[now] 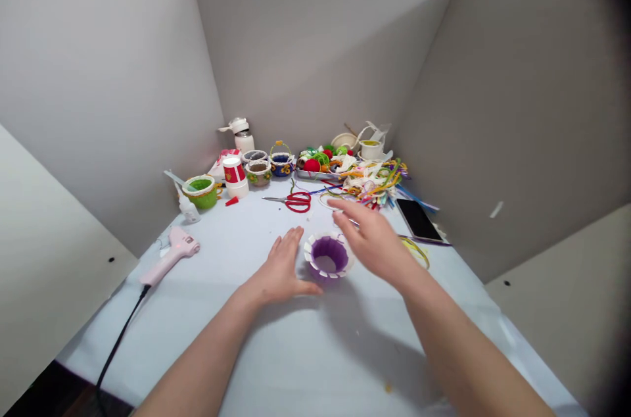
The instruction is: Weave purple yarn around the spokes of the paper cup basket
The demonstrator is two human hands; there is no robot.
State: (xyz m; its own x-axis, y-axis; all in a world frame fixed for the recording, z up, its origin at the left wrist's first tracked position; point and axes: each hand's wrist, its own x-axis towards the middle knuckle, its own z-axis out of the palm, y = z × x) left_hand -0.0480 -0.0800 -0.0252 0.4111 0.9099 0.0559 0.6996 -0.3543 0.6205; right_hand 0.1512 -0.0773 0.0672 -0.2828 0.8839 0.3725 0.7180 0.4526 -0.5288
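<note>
Bare forearms [473, 344] angled in toward the purple cup [329, 255], upright on the table [280, 364]. Left of it, the left hand [279, 272] held its thumb wide of loosely grouped fingers; right of it, the right hand [378, 245] stretched its visible fingers slightly apart. Red-handled scissors [298, 202] lay beyond it.

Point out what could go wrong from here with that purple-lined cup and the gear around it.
The purple-lined cup could tip if bumped, with the left hand and right hand close on either side.

The black cord runs off the table; a snag might drag the pink pistol-shaped tool.

Reaching forward might brush the red-handled scissors, lying just beyond the cup.
</note>
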